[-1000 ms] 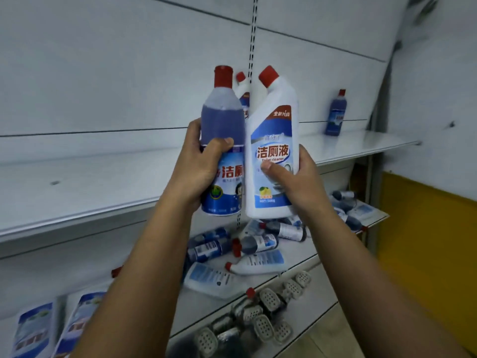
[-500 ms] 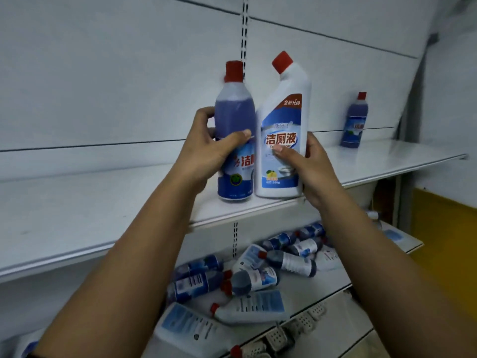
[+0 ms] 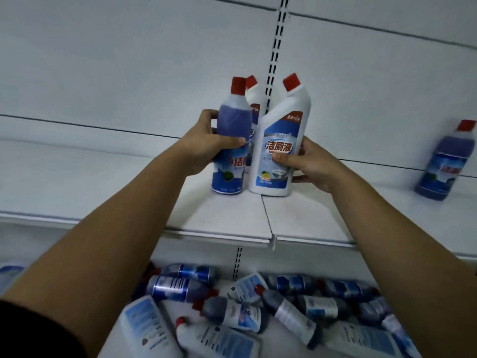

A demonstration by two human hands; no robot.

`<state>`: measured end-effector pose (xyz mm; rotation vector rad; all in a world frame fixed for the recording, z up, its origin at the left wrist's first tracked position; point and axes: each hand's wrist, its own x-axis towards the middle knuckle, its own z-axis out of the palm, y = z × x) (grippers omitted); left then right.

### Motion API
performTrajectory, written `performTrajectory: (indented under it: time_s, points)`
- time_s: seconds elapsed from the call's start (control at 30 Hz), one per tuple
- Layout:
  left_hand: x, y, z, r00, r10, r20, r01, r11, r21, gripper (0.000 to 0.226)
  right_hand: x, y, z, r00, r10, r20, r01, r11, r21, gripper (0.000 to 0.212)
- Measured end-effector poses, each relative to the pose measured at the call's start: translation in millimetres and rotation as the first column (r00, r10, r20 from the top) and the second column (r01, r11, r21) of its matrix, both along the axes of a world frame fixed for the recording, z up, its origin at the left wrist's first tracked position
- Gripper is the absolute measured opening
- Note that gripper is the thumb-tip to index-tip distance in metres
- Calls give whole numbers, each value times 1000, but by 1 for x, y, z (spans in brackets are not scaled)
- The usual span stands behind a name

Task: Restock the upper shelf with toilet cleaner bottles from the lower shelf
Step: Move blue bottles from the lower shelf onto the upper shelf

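Observation:
My left hand (image 3: pixel 206 148) is wrapped around a blue toilet cleaner bottle (image 3: pixel 233 125) with a red cap. My right hand (image 3: pixel 309 164) grips a white angled-neck toilet cleaner bottle (image 3: pixel 281 140). Both bottles stand upright, side by side, on the white upper shelf (image 3: pixel 227 223), well back from its front edge. Behind them another white bottle (image 3: pixel 254 99) stands partly hidden. On the lower shelf lies a heap of blue and white bottles (image 3: pixel 284 311) on their sides.
A lone blue bottle (image 3: pixel 441 164) stands upright far right on the upper shelf. The white back panel carries a slotted upright rail (image 3: pixel 276 47). Bare shelf surface stretches left of my left arm and between the two bottle groups.
Both hands have pushed the two bottles further back on the upper shelf, from its front edge toward the back panel. My view has tilted and moved closer.

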<state>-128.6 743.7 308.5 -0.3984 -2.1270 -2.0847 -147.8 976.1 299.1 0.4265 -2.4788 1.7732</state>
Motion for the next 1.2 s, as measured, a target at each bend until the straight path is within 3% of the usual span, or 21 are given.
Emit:
performTrajectory:
  time_s: [0.37,0.5,0.6,0.87,1.1,1.2]
  points:
    - [-39,29,-1,990,138,-27,-141,983,-119,62,-74,30,-2,999,29,21,-30,999,44,55]
    - [-54,35,-3,992,127,-12,-128,986,-110,61,-91,30,-10,998,-37,-45,40,996,76,61]
    - [-62,36,-6,994,110,-13,-110,989,-97,61,-97,29,-21,980,-117,-159,148,969,196,71]
    - [-69,35,-13,997,73,-27,-75,994,-81,64,-103,27,-32,966,-149,-212,240,826,510,54]
    - [-54,38,-16,997,54,-56,-59,994,-93,65,-74,20,-43,979,-180,-91,174,526,833,54]
    - [-35,45,-12,997,21,-77,-30,993,-112,63,-40,25,-45,986,-125,-110,157,472,868,50]
